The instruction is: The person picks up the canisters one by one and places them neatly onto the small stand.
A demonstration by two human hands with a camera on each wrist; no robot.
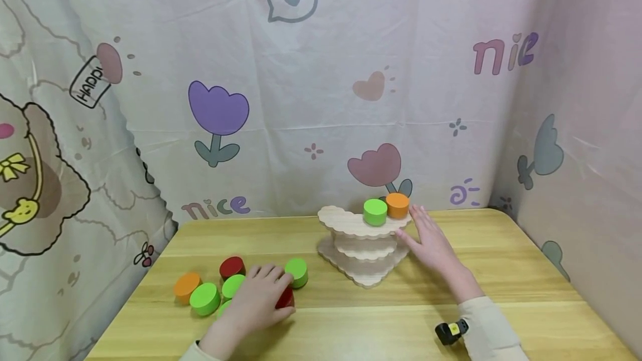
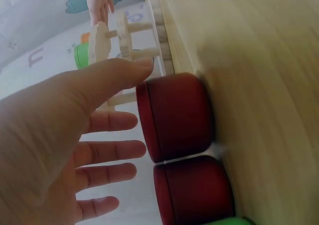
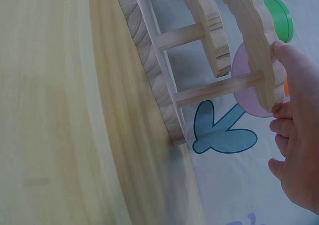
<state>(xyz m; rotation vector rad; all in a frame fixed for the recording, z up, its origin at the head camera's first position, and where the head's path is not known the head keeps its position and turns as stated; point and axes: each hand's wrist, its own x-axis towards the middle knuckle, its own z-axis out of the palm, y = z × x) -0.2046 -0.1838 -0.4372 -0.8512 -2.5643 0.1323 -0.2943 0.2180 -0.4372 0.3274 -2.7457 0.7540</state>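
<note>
While the left hand (image 1: 258,297) is spread over a cluster of loose blocks, its grip is wide, fingers straight and holding nothing, thumb close by a red block (image 1: 287,298) on the wooden surface (image 1: 361,327). A lone green block (image 1: 297,273) stands just beside its fingertips, on the side toward the tiered stand (image 1: 368,247). To its other side crowd an orange block (image 1: 188,287), a second red block (image 1: 232,268) and several green ones, one partly hidden by the hand. The right hand (image 1: 433,244) rests against the top tier's right end, its grip parted, right beside an orange cylinder (image 1: 398,205) and a green cylinder (image 1: 375,212). Patterned cloth (image 1: 301,71) hangs behind.
</note>
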